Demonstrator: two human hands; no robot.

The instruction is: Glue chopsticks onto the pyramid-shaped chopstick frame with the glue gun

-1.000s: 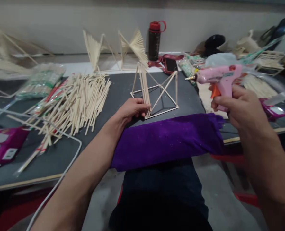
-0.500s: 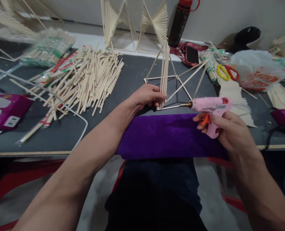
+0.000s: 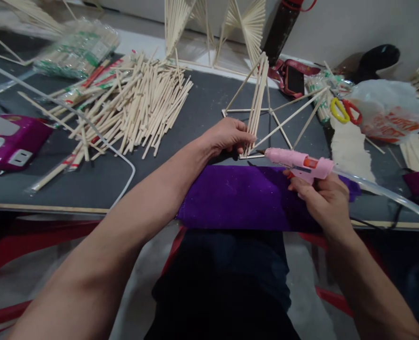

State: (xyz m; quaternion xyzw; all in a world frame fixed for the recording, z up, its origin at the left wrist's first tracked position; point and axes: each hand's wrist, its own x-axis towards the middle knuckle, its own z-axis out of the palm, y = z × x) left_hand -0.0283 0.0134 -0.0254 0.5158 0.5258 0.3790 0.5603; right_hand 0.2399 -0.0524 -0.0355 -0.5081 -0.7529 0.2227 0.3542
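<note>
A frame of thin wooden sticks [image 3: 260, 101] stands on the dark tabletop in front of me, several sticks laid side by side along one slope. My left hand [image 3: 232, 134] pinches the lower ends of those sticks near the frame's front corner. In my right hand [image 3: 320, 196] is a pink hot glue gun [image 3: 299, 163], a clear glue stick trailing from its back. Its nozzle points left, close to the bottom sticks by my left fingers; whether it touches them I cannot tell. Below both hands lies a folded purple cloth [image 3: 230, 198].
Loose wooden sticks [image 3: 152, 104] are heaped at left beside a wrapped stick bundle [image 3: 78, 47] and a purple power strip [image 3: 18, 141]. A white cable [image 3: 99, 137] crosses there. Finished stick structures [image 3: 244, 23], a dark bottle [image 3: 283, 28], scissors [image 3: 340, 111] and a plastic bag [image 3: 393, 111] stand behind.
The glue gun has turned and moved left, its nozzle now nearer the frame's front corner. My left hand keeps its hold on the sticks. The whole view has shifted slightly.
</note>
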